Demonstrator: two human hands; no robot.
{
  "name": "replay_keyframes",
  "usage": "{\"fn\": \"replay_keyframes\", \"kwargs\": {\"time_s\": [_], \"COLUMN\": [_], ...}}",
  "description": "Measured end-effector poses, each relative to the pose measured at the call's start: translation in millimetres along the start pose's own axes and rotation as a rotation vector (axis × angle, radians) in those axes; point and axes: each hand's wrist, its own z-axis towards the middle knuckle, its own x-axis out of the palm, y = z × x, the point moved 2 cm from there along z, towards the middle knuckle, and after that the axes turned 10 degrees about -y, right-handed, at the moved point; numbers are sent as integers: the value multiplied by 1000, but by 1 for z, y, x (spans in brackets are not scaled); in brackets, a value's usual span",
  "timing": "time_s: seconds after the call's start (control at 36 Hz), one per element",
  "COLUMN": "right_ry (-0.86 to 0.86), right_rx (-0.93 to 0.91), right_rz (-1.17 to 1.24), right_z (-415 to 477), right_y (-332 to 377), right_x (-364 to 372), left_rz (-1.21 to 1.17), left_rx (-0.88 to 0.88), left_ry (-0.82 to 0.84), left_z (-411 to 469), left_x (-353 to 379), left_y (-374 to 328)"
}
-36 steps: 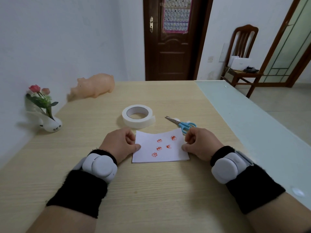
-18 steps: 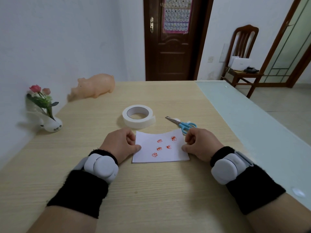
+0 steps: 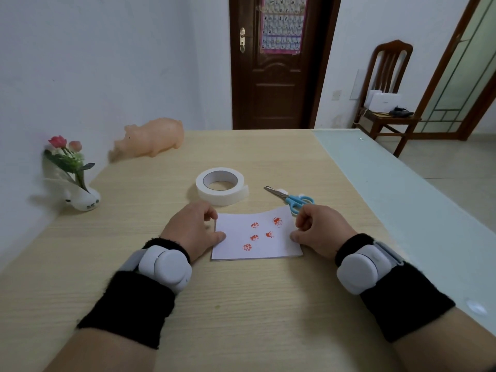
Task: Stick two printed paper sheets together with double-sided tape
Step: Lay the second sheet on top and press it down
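Paper sheets (image 3: 257, 238), white with small red stamp prints, lie flat on the wooden worktop (image 3: 241, 304) near the person, between both hands; a thin second edge shows along the near side, so it reads as a stack (count unclear). Far right corner curls up slightly.

Left hand (image 3: 192, 229) sits at the left edge of the sheets, fingers curled in, thumb tip pressing on the left margin. Right hand (image 3: 319, 229) sits at the right edge, fingers curled in a loose fist, thumb tip on the right margin. Neither hand is gripping anything, both just pin the paper down. Each wrist carries a white round device over a black wristband.

Tape roll (image 3: 220, 185), white, lies flat just beyond the sheets, slightly left of centre, a short loose end sticking out on its right side. Scissors (image 3: 291, 197) with blue handles lie right of the roll, blades pointing far-left, handles just beside the far right corner of the paper (touching or not, cannot tell).

Far left: a peach pig figure (image 3: 151, 138) near the wall, and a small white vase with pink flowers (image 3: 76, 178) nearer along the wall. A pale green glass strip (image 3: 397, 200) runs along the right side of the worktop.
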Motion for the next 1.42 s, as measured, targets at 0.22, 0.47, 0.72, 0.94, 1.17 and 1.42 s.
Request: {"fn": "replay_keyframes", "kwargs": {"time_s": [0.22,0.47,0.72,0.94,1.17,1.42], "right_ry": [-2,-1,-20,7,215,221], "right_rx": [11,8,28,-258,-219,-189], "right_rz": [-6,-11,16,-361,-431,-452], "right_z": [1,0,-1,-9,-9,-13], "right_y": [0,1,-1,18,17,13], "right_x": [0,-1,1,26,37,33], "left_rz": [93,274,300,300,291,298], "left_rx": [95,152,167,196,204,211], "left_ry": [84,259,294,294,284,292], "left_z": [1,-2,0,-2,-1,-3], "left_x": [4,8,10,11,10,9], "left_y": [-1,-1,2,-2,-4,-4]}}
